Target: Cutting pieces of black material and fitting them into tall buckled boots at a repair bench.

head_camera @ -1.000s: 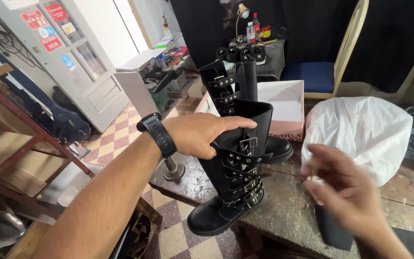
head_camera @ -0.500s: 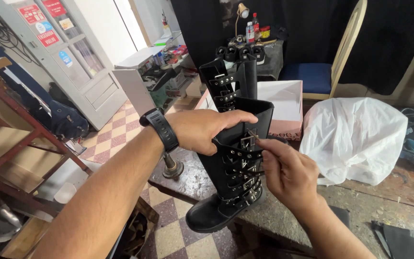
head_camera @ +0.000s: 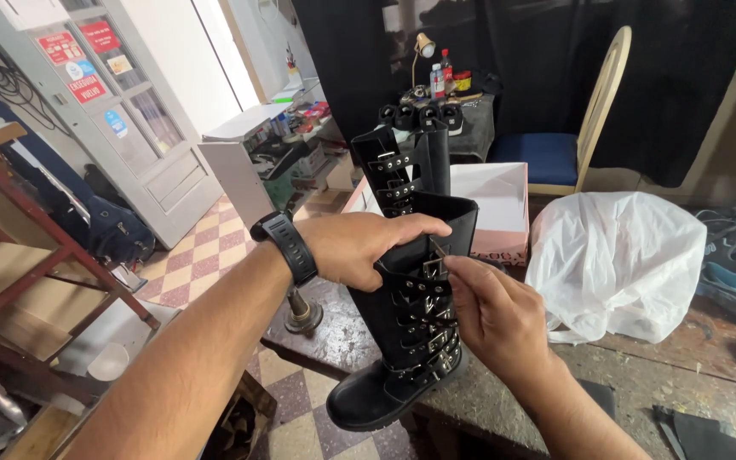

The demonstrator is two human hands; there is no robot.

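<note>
A tall black boot (head_camera: 411, 341) with rows of buckled straps stands upright on the worn bench (head_camera: 641, 383), its toe pointing toward seven o'clock at the bench edge. The left hand (head_camera: 364, 247), a black watch (head_camera: 287, 247) on its wrist, comes in from nine o'clock and grips the top of the shaft, fingers curled over the rim. The right hand (head_camera: 491, 311) reaches in from four o'clock, fingertips pinched closed on a thin needle (head_camera: 441, 251) at the upper buckle just below the rim. Both hands touch the boot, close together at its top.

Right behind it, at twelve o'clock, stands a second boot (head_camera: 406, 166) of the same kind, in front of an open pink box (head_camera: 504, 200). A crumpled white bag (head_camera: 619, 260) lies at three o'clock. Farther back sits a chair (head_camera: 555, 149) with a blue seat.
</note>
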